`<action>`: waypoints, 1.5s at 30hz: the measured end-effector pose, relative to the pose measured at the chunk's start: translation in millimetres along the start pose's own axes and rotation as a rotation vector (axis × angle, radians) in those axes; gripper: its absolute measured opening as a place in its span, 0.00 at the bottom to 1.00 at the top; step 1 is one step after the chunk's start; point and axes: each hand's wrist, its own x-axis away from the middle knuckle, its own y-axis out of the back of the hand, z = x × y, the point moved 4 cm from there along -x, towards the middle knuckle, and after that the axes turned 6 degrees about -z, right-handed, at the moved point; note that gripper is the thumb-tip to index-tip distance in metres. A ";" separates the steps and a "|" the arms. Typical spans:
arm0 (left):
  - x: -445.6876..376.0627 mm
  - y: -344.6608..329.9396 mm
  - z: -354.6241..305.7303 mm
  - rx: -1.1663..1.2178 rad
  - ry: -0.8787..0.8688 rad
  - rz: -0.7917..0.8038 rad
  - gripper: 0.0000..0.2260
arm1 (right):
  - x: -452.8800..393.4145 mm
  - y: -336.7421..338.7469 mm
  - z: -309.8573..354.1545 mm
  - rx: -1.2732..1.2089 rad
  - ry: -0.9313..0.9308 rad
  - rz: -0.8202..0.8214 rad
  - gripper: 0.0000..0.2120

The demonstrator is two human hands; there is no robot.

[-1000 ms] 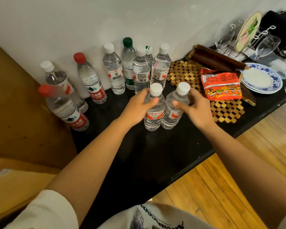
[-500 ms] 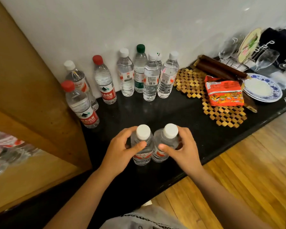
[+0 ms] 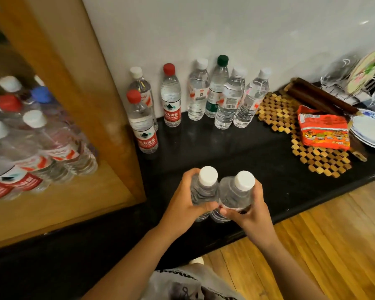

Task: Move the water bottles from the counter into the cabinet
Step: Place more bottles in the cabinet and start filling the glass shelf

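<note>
I am holding two white-capped bottles side by side over the near edge of the black desk [image 3: 268, 161], their shoulders touching. My left hand [image 3: 182, 200] is curling around the left bottle [image 3: 204, 187], thumb crossing its front, while my right hand [image 3: 250, 211] is wrapping the right bottle [image 3: 236, 193] from the outside, fingertips pressing its label. Both bottles are standing upright in my grip; whether their bases are touching the desk I cannot tell, since my hands are covering them.

Seven more bottles are waiting on the desk along the white wall [image 3: 204, 29]. Two are standing at the left by the cabinet [image 3: 91, 87], a red-capped one [image 3: 142, 124] in front of a white-capped one [image 3: 140, 87]. Another red-capped bottle [image 3: 171, 98] is standing just right of them, then a cluster of four: a white cap [image 3: 198, 92], a green cap [image 3: 218, 87], and two more white caps [image 3: 230, 100] [image 3: 250, 98], the last one touching the wooden mat [image 3: 307, 152].

Inside the cabinet, at the left, stored bottles [image 3: 30, 148] are showing blurred, with white, red and blue caps.

An orange noodle packet [image 3: 323, 131] is lying on the mat, beside a blue-rimmed plate [image 3: 368, 128]. Glassware [image 3: 336, 72] is sitting in a rack at the far right.
</note>
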 end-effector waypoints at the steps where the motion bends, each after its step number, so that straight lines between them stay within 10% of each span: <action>1: 7.9 8.8 1.9 0.009 0.012 -0.007 0.31 | 5.4 -8.3 3.0 -0.006 -0.010 0.023 0.39; 18: 126.8 210.5 22.7 0.155 0.089 -0.395 0.31 | 39.3 -206.6 93.1 -0.014 0.132 0.442 0.40; 45: 182.9 301.1 39.0 0.209 0.017 -0.664 0.32 | -94.6 -309.1 136.3 -0.110 0.097 0.098 0.41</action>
